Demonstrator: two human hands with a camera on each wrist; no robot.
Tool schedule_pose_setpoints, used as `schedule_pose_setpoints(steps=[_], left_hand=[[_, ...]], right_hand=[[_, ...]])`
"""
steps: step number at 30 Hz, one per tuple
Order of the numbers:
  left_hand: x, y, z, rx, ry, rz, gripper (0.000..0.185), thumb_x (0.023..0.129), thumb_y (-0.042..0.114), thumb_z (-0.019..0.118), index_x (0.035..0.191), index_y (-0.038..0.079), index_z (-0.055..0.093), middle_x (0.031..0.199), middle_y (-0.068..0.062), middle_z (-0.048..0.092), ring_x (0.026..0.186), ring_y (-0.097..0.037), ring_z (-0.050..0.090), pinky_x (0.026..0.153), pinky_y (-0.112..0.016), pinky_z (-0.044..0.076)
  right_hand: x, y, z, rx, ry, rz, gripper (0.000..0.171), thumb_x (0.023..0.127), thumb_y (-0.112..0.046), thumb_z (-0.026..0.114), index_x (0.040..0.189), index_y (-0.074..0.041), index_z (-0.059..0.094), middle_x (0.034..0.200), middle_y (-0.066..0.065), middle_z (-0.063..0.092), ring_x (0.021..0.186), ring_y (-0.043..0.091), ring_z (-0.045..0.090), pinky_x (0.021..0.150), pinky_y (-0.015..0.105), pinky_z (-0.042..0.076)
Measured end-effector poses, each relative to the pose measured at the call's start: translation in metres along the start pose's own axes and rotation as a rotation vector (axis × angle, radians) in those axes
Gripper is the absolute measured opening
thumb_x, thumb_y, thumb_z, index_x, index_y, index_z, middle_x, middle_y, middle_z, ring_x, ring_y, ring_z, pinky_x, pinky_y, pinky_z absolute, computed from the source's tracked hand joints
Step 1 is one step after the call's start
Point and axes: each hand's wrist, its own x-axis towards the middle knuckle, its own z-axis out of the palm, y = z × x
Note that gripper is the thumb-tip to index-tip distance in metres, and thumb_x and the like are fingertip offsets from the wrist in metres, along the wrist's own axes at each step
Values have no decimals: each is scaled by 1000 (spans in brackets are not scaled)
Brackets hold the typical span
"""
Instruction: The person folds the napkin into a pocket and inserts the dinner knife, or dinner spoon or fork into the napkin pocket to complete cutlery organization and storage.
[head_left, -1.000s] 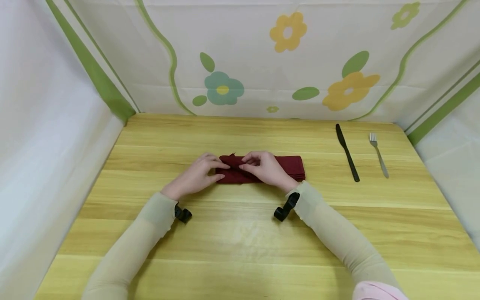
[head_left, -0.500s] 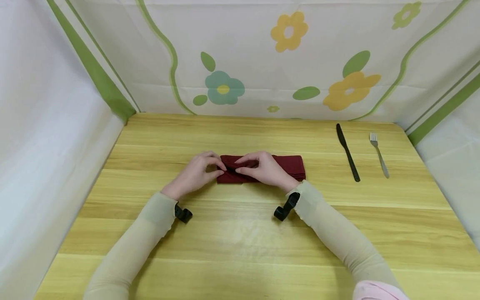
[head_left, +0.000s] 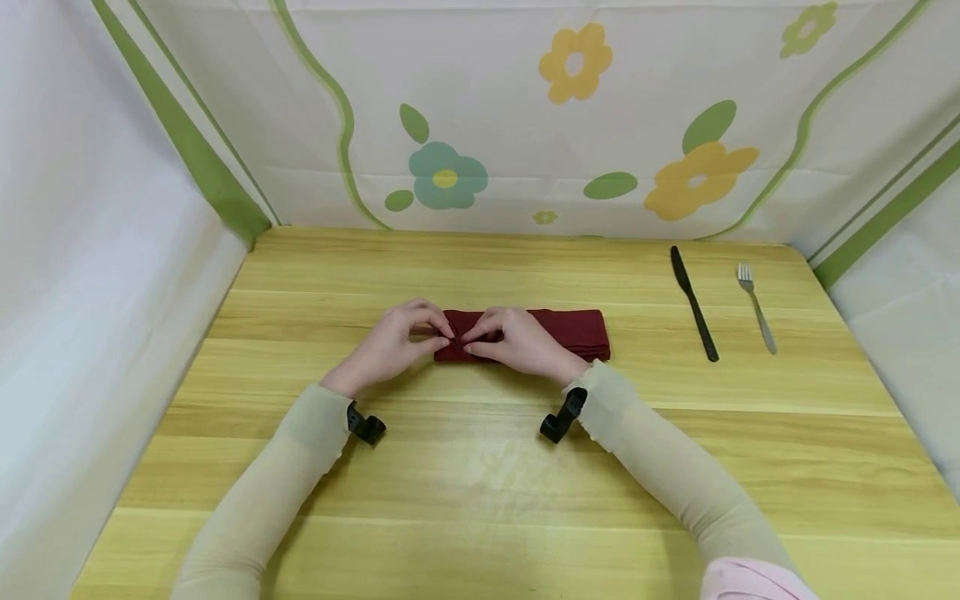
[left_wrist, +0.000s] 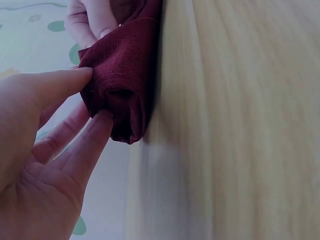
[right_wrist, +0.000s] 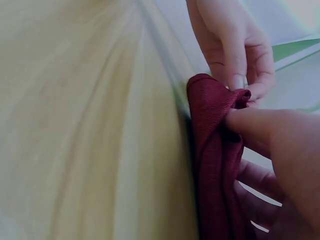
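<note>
Head view: your left hand (head_left: 393,338) and right hand (head_left: 521,343) pinch folded cloth (head_left: 573,328) at its left end, on table (head_left: 465,475). Left wrist view: rolled end gapes; folds could likely spring loose if you release early or pull unevenly.

Head view: bright, even, mostly sharp. Pale glare on desk (head_left: 480,542), midway between left and right edges; soft shadow beside left sleeve (head_left: 262,492). Wrist views dimmer, bluish, desk grain smeared. Red cloth (left_wrist: 125,57) near-black inside folds. Right wrist: white cloth (right_wrist: 302,20) washed out, top right.
</note>
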Motion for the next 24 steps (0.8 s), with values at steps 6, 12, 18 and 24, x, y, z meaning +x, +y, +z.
schedule_pose_setpoints(steps=[6,12,18,24], left_hand=[[2,2,1,1,5,-5,11,95,6,74,100,15,75,114,3,64,109,-16,61,95,-35,52],[2,0,2,23,2,-31,9,95,7,74,101,14,75,111,3,65,107,-16,62,95,-37,52],[0,-2,0,32,9,-41,10,95,10,75,102,15,77,110,3,66,106,-17,62,95,-40,52],[-1,-5,-2,8,9,-14,10,94,8,75,101,16,78,110,3,67,107,-17,62,95,-42,52]], right_hand=[[-1,-2,3,-49,2,-9,15,94,-20,77,108,-19,82,102,-8,67,86,7,61,73,29,52],[-2,1,0,78,-22,29,17,97,-22,74,112,-21,80,106,-10,69,88,9,61,72,30,52],[3,3,-1,178,-49,53,19,101,-19,67,115,-22,79,110,-11,71,101,7,64,84,31,53],[11,4,1,203,-71,61,17,98,-15,72,112,-18,80,111,-7,72,106,8,65,88,31,53]])
